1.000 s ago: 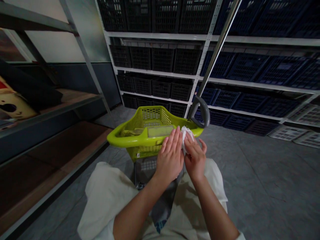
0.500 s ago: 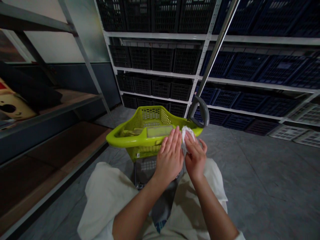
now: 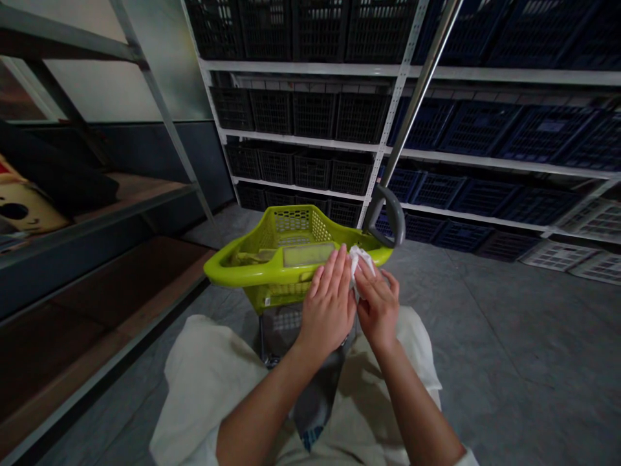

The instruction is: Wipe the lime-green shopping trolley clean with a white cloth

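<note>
A lime-green shopping cart [image 3: 242, 277] stands in front of my knees, its handle bar facing me. My left hand [image 3: 330, 304] lies on the handle with its fingers stretched out flat, just right of the clear panel [image 3: 308, 254] set in the bar. Beside it, my right hand [image 3: 379, 304] presses a crumpled white cloth [image 3: 358, 256] against the right part of the handle. The cloth bunches up beyond my right fingertips. A grey loop grip [image 3: 398, 220] on a metal pole rises at the handle's right end.
White shelving [image 3: 301, 139] holding rows of black crates [image 3: 314, 116] and blue crates [image 3: 439, 191] spans the back. A metal-framed rack [image 3: 169, 194] with wooden boards stands at left, carrying a yellow item with a cartoon face [image 3: 32, 210]. Grey floor [image 3: 485, 323] extends right.
My right hand and the cloth have shifted slightly left along the handle, closer to my left hand. My left hand stays almost in place.
</note>
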A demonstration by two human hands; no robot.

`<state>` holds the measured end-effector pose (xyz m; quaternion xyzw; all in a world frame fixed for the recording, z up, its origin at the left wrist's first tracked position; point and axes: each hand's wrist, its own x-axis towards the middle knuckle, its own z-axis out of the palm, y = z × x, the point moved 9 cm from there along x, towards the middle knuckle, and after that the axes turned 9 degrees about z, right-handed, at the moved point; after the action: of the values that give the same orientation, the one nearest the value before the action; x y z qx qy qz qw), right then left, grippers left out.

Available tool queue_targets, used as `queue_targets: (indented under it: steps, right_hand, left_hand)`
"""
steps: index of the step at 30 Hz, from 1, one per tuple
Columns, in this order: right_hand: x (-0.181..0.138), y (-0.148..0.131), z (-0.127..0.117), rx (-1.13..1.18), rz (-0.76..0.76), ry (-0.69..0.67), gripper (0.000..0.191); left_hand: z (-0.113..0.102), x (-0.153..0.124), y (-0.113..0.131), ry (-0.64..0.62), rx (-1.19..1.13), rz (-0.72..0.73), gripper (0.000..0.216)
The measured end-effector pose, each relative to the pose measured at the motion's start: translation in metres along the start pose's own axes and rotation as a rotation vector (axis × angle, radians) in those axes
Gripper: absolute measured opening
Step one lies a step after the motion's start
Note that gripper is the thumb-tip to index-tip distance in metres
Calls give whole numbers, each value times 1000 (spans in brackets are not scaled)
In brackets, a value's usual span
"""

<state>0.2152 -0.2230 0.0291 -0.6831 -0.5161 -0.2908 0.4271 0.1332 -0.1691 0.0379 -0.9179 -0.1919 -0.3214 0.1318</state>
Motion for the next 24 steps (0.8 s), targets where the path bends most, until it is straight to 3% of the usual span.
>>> queue_targets:
  steps: [2,7,9,14,16,20,22,24]
  right_hand:
    - [-1,6,0,1,-9,10,63]
    - [2,43,-14,10,152,268,65]
    - [3,35,-11,-7,154,237,66]
    - [0,-5,1,-26,-13,16,63]
    - [2,6,-1,-31,-1,44,64]
    - [5,39,-14,-44,130,241,68]
    - [6,35,-13,-58,139,232,68]
    - [6,17,-6,-52,83,139,66]
  left_hand:
    - [-1,0,0,1,1,1,65]
    - [-1,1,0,-10,-8,5,65]
    - [-1,1,1,-9,-9,1,66]
    - [-1,1,1,0,0,6,68]
    - [-1,0,0,-6,-3,7,69]
    - [0,0,-1,-13,-11,9,69]
    - [1,1,0,-10,-10,8,68]
    - [1,2,1,-2,-7,5,68]
